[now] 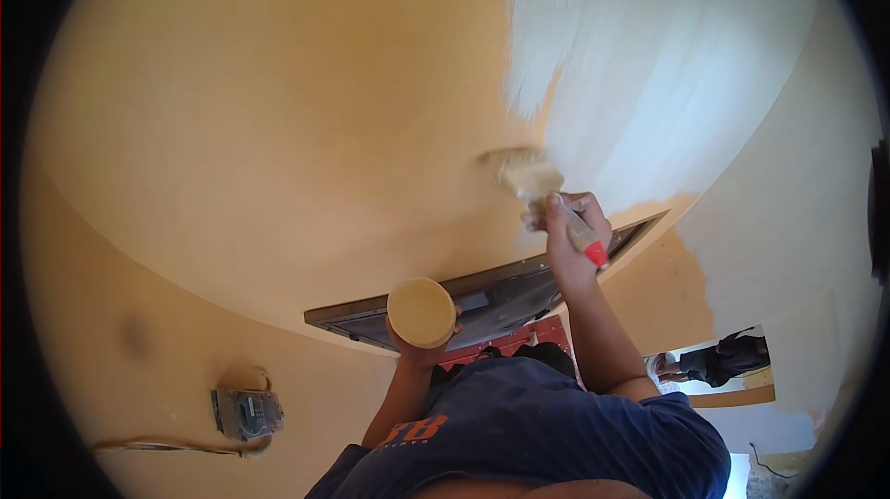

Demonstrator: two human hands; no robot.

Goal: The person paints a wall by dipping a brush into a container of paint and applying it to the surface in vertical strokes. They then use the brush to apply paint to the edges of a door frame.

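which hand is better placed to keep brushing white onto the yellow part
Right. The right hand already holds the brush against the ceiling at the white patch's edge; the left hand only holds the paint cup lower down.

The right hand [567, 225] is raised against a yellow-orange wall [232, 128] and grips a paintbrush [547, 198] by its handle, whose red tip sticks out below the fist. The pale bristles press on the wall at the edge of a broad white painted patch [649, 63] that covers the upper right. The left hand [422, 337] holds a round cream-coloured container [421, 312] from below, lower and to the left of the brush. Behind both hands runs a dark window frame [491, 295]. A small electrical box [247, 414] with loose wire sits on the wall at lower left. The person wears a navy T-shirt [538, 425]. Another person [714, 362] shows through an opening at right.
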